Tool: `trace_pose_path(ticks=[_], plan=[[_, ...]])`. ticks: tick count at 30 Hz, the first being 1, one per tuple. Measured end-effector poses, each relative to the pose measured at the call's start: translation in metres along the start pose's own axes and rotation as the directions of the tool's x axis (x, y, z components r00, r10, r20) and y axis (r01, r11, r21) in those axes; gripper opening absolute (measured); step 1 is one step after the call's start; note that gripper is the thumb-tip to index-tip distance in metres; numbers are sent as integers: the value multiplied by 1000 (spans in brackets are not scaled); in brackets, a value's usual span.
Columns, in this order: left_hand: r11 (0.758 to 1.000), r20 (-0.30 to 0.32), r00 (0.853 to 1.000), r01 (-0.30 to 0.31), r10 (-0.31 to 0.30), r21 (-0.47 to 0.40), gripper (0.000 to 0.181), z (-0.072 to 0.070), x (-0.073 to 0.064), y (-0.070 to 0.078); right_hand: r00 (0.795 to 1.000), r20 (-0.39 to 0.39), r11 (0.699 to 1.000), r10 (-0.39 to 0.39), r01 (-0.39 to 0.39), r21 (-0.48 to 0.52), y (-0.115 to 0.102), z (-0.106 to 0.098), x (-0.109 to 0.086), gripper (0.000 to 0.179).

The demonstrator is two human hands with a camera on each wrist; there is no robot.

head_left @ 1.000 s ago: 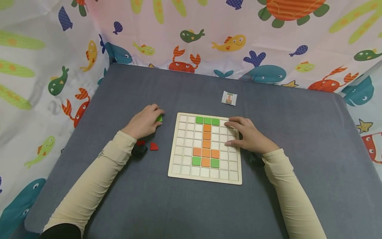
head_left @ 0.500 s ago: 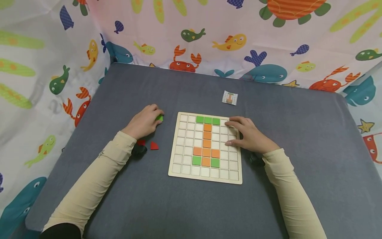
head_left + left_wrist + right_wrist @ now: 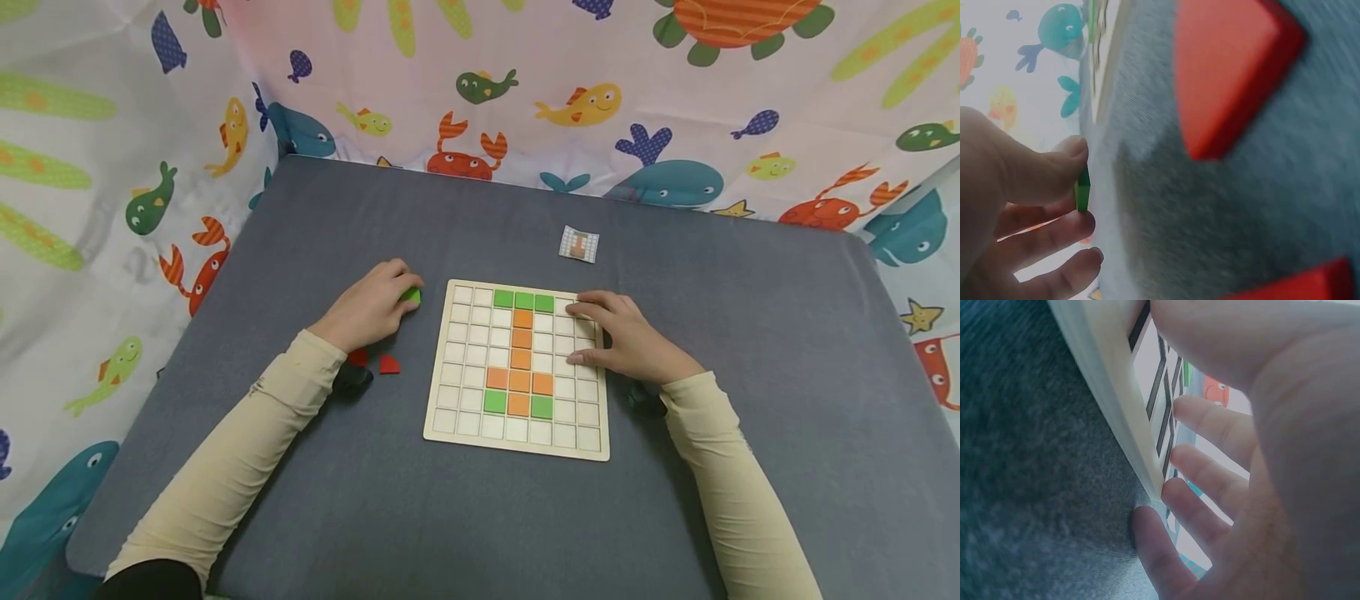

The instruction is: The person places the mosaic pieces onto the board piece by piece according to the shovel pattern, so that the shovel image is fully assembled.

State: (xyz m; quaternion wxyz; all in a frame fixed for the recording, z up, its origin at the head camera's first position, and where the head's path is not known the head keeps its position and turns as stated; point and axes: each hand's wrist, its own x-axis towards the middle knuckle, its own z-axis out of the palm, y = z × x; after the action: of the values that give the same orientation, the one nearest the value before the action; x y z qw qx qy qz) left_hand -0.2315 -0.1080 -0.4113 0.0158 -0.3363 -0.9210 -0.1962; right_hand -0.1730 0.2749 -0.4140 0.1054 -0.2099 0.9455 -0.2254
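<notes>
My left hand (image 3: 367,307) pinches a green tile (image 3: 411,295) between thumb and fingers, left of the wooden grid board (image 3: 517,451). In the left wrist view the tile (image 3: 1082,190) is seen edge-on, raised off the cloth. Two red rounded-wedge pieces, one nearer the board (image 3: 389,365) and one by the wrist (image 3: 358,357), lie below that hand. My right hand (image 3: 633,337) rests on the board's right side, its thumb and fingers spread. Green tiles (image 3: 523,301) and orange tiles (image 3: 519,381) fill several squares in the board's middle columns.
A small printed card (image 3: 579,244) with a grid picture lies behind the board. Grey cloth (image 3: 480,525) covers the table. A curtain (image 3: 525,108) printed with sea animals hangs along the back and sides.
My left hand has shifted slightly right, toward the board, with the green tile pinched in it. The right hand stays in place on the board.
</notes>
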Motion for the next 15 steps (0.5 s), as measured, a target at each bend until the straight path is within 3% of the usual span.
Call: trace_pose_path(ticks=[15], plan=[[990, 18, 992, -122, 124, -71, 32, -4, 1, 40, 1000, 11, 1000, 5, -5, 6, -1, -3, -1, 73]])
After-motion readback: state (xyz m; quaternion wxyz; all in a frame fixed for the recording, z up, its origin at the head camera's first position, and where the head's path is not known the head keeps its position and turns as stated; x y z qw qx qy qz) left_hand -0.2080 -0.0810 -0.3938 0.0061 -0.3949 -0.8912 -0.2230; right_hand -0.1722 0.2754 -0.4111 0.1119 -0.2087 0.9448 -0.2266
